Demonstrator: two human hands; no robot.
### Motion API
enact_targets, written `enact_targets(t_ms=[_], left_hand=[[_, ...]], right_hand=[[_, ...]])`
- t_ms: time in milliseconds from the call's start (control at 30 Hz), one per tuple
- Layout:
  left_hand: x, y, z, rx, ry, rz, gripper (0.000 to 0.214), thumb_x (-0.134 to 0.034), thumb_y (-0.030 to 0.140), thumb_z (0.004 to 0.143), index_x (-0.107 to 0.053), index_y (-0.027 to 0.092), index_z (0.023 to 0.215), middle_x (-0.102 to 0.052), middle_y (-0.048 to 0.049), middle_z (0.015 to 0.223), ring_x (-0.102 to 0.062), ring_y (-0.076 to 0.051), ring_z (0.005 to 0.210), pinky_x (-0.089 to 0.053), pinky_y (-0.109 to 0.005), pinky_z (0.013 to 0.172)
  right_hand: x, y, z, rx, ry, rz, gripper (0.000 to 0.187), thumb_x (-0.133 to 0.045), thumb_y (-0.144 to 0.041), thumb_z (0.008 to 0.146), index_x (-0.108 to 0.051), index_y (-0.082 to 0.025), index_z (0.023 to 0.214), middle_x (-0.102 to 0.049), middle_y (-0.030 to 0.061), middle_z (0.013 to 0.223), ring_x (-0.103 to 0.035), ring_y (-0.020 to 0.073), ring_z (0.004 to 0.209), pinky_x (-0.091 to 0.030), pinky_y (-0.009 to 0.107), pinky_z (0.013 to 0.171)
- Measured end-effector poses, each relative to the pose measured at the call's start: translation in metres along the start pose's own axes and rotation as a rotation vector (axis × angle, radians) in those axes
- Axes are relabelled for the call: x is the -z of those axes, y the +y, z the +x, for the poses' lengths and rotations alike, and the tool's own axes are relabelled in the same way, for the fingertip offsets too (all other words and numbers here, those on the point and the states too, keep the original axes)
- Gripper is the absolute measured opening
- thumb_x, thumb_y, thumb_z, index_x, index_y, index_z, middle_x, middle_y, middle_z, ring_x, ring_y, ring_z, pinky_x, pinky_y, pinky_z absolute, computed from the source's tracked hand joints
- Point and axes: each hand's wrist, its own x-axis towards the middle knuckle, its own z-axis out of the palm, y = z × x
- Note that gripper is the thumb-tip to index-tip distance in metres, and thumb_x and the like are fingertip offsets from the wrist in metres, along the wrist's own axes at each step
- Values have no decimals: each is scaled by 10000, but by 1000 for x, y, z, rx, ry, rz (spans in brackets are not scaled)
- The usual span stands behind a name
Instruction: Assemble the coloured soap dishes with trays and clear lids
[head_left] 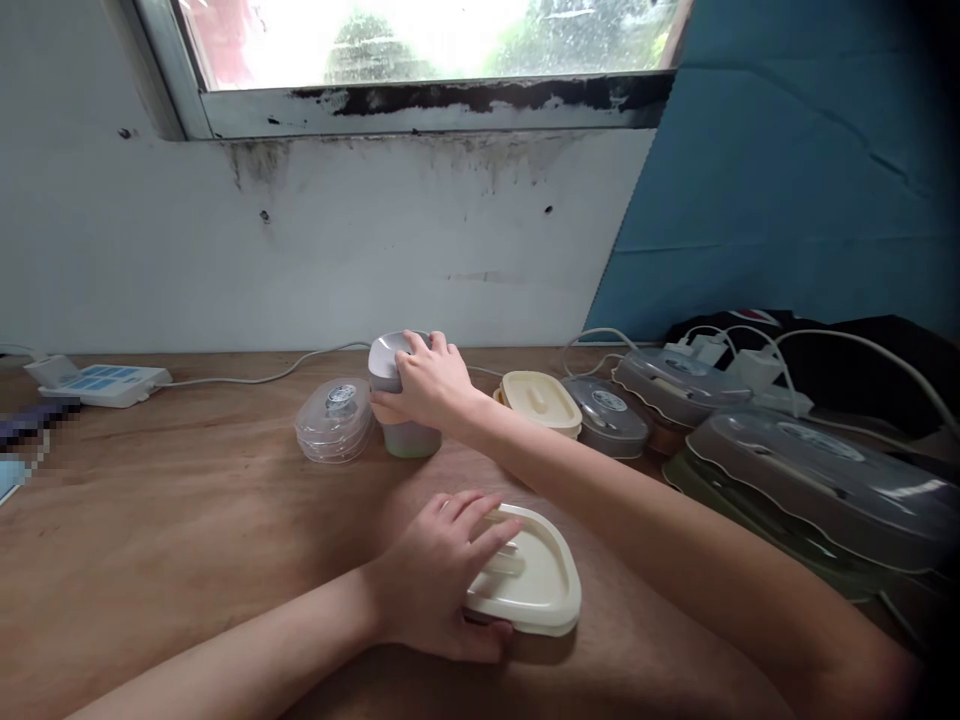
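Note:
Near the front of the wooden table, my left hand [442, 575] grips a cream plastic lid [547, 570]. Its fingers lie over the lid's top by the raised handle, with the thumb at the near edge. My right arm reaches across, and my right hand [435, 375] holds a stack of plastic containers [412, 440] near the wall. Greyish pieces top the stack, and a green one shows at its bottom; the fingers cover part of it. Just left of that stack sit several clear plastic lids [337, 420], piled up.
Pale yellow lids [540, 400] and a grey translucent lid [611, 415] lie right of my right hand. Larger lidded containers [817, 490] crowd the right side. A power strip [109, 383] trails a white cable along the wall at left.

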Motion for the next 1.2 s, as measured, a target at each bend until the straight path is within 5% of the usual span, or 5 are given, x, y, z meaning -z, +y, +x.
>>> enact_targets(t_ms=[467,567,733,967,1200], left_hand=[[3,0,0,4,-5,-13,794,-621,506,638,-348,190,1313,-349,-164,1387,-351,-357,1227,-296,-499,984],[3,0,-2,12,41,-62,693,-600,488,718,-362,151,1275,-341,-191,1367,-339,-347,1235,-303,-499,997],[-2,-2,-1,29,96,-75,683,-668,384,692,-340,162,1249,-315,-182,1350,-277,-342,1269,-320,-490,1020],[-10,-2,-1,280,294,113,651,-590,378,778,-263,176,1303,-320,-188,1315,-306,-355,1250,-355,-534,985],[-11,-4,-3,319,326,184,549,-486,216,806,-254,169,1301,-267,-181,1339,-332,-330,1242,-385,-499,973]], right_hand=[[-6,-3,0,67,102,-32,717,-457,-650,775,-568,-19,1097,-472,259,1250,-352,384,1199,-195,545,1014],[0,10,-35,173,178,154,648,-445,-567,833,-421,-65,1243,-352,225,1373,-263,321,1291,-211,513,1040],[-6,59,-134,347,-236,564,786,-533,-449,819,-141,-75,1389,-113,256,1464,-105,276,1369,-331,433,1009],[-24,75,-200,92,-198,457,812,-650,-293,689,-228,-116,1360,-141,257,1452,-171,338,1344,-311,513,999],[3,92,-142,-292,204,209,697,-614,-389,734,-315,-144,1314,-156,242,1451,-366,359,1246,-362,494,945]])
